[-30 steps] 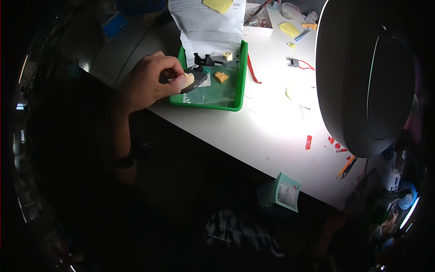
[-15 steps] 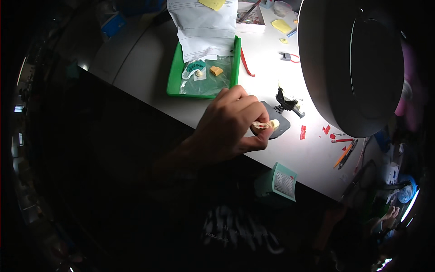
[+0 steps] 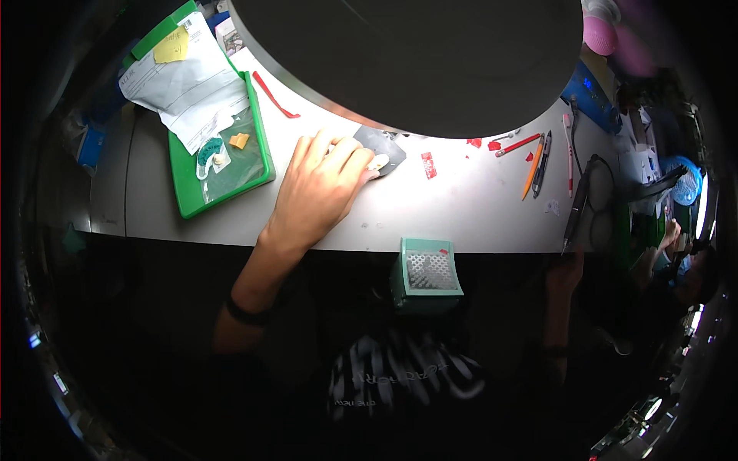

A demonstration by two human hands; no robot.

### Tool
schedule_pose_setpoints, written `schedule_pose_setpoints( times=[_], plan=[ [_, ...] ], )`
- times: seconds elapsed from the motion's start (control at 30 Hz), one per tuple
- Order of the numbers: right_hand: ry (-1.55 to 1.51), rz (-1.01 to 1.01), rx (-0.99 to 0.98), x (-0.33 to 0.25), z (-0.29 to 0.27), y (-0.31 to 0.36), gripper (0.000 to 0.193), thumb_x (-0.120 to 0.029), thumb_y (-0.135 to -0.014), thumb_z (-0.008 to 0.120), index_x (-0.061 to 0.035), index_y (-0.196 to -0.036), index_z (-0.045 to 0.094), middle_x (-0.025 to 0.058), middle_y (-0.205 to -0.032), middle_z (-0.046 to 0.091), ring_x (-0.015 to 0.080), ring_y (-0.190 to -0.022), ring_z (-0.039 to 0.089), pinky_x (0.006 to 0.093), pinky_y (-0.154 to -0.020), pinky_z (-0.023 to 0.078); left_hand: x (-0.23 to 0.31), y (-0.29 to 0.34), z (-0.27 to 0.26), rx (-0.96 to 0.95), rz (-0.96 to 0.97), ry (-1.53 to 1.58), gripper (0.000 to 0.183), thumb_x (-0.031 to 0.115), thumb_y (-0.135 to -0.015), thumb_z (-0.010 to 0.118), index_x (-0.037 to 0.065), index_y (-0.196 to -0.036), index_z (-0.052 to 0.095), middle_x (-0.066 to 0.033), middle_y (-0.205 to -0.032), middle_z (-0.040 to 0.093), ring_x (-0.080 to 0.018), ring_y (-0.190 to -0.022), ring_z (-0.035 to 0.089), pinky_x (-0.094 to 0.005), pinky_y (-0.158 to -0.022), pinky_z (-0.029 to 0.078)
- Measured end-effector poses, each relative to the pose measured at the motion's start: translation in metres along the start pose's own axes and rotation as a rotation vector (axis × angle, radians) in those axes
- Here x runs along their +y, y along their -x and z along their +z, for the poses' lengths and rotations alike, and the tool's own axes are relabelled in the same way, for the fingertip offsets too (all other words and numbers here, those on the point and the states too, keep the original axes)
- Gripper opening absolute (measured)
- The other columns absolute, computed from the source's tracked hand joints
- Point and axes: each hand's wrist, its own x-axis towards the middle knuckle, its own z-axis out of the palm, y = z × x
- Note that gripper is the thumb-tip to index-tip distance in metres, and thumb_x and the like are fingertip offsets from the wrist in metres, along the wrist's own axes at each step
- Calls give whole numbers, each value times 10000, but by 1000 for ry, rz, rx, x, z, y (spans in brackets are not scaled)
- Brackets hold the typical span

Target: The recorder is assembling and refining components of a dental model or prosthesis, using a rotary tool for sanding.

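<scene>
My left hand (image 3: 319, 177) reaches over the white table with its palm down, thumb and fingers closed in a pinch. Between the fingertips pokes out a small cream-coloured dental cast (image 3: 378, 162); the fingers hide most of it. Just beyond it is a dark grey flat plate (image 3: 393, 150). My right hand (image 3: 566, 270) is in deep shadow by the table's front edge, its fingers too dim to read. To the left of my left hand, a green tray (image 3: 269, 165) holds papers, a clear bag, a teal and white dental piece (image 3: 207, 154) and an orange-yellow block (image 3: 239, 140).
A large dark lamp head (image 3: 415, 61) covers the table's far middle. At the front edge stands a mint-green box (image 3: 427, 292) with a perforated insert. Rightward are a red wax strip (image 3: 429, 165), an orange pencil (image 3: 532, 167), a corded black tool (image 3: 576, 207) and a co-worker's hand (image 3: 670, 232).
The view has turned, so the table edge now runs nearly level and the lamp covers more of the table. My left hand keeps its pinch on the cast, now palm down beside the grey plate.
</scene>
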Motion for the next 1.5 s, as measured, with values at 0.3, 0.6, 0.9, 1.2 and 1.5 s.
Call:
schedule_pose_setpoints(
  times=[0.3, 0.6, 0.9, 1.2, 1.5],
  plan=[
    [140, -30, 92, -2, -36, -2, 503, -364, -982, 608, 24, -1300, 581, 237, -1306, 615, 379, -1213, 598, 467, -1083, 461, -3, 1, 2, -79, 14, 74, 167, 179, -909, 688, 73, -1038, 701, -42, -1027, 670, -242, -1009, 614, -395, -926, 444],
    [-60, 93, -223, -7, -69, -30, 448, -335, -1092, 429, -14, -1373, 564, 176, -1417, 585, 298, -1253, 592, 444, -1131, 431, -74, 6, -94, 79, -532, 200, 180, 131, -907, 692, 11, -1032, 738, -124, -928, 728, -204, -789, 661, -353, -775, 527],
    [153, -26, -133, -4, -103, -40, 436, -302, -1091, 424, 14, -1354, 570, 166, -1325, 643, 310, -1181, 628, 450, -1081, 484, -140, -4, -29, -112, -564, -306, 119, 66, -874, 612, 35, -904, 722, -158, -918, 733, -390, -902, 704, -495, -774, 562],
    [510, -292, 230, 13, -87, -40, 434, -305, -1083, 446, 19, -1355, 544, 154, -1268, 633, 282, -1135, 616, 418, -1034, 501, -137, -9, -46, -99, -651, -137, 130, 25, -882, 644, 10, -1001, 697, -172, -998, 725, -352, -913, 708, -440, -802, 558],
    [178, -138, 175, 2, -93, -28, 391, -233, -1046, 545, 20, -1343, 568, 133, -1238, 650, 223, -1110, 633, 372, -973, 516, 18, 34, -21, 139, -718, 1744, 131, 115, -1024, 611, 18, -1111, 618, -65, -909, 666, -136, -848, 630, -295, -819, 521]
  ],
)
